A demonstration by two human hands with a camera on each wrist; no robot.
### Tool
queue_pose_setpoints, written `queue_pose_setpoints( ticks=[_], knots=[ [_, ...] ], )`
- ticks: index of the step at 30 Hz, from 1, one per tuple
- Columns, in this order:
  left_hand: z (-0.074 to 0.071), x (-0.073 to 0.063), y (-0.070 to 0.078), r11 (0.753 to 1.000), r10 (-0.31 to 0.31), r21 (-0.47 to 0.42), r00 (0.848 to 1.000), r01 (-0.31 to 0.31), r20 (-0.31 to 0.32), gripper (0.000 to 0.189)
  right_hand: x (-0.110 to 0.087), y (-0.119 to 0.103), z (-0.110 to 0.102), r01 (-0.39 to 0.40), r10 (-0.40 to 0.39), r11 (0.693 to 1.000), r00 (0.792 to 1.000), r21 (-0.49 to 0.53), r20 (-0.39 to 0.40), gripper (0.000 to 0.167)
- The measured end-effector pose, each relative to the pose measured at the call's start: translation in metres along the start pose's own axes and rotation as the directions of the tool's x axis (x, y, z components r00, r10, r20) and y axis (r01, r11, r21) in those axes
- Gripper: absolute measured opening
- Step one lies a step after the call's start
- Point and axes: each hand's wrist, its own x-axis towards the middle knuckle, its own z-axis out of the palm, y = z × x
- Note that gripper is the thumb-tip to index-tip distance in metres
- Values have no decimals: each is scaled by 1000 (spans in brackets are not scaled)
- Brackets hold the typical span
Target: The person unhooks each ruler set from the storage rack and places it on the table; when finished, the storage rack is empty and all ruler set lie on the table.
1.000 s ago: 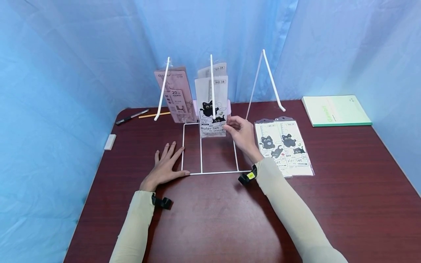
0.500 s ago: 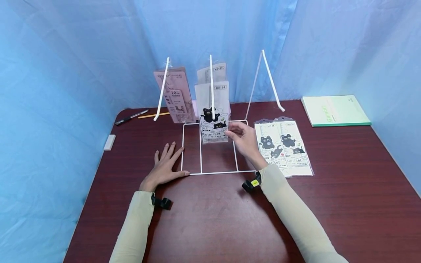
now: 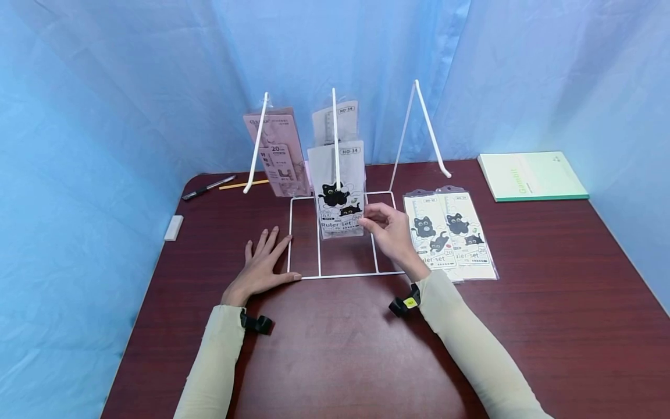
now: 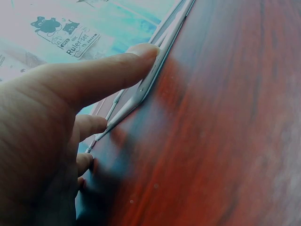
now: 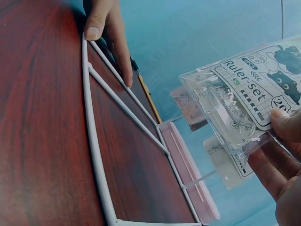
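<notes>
- The ruler-set packet is upright above the white rack's base.
- It looks light, slick, slightly bendy; its lower side edge seems a sound hold, where the right hand pinches it.
- The middle prong crosses it, a possible snag.
- The left hand spreads over the base's corner.
- Two packets lie beside.

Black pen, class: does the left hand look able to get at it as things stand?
Probably yes: the left hand grips nothing, only touches the white wire rack, and nothing visible lies between that hand and the black pen.
</notes>
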Motion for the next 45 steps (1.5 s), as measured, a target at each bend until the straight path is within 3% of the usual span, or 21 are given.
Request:
queue_pose_setpoints(
  ticks=[18,31,45],
  knots=[
    [0,0,1,1000,6,-2,1000,-6,-8,98,-22,-6,-9,66,-66,998,997,3,29,18],
    [0,0,1,1000,10,-9,1000,-10,-11,98,-37,-9,-12,46,-47,999,998,14,53,19],
    [0,-2,1,1000,11,-5,1000,-11,-12,98,-48,-12,-17,107,-107,994,993,3,56,16]
  ],
)
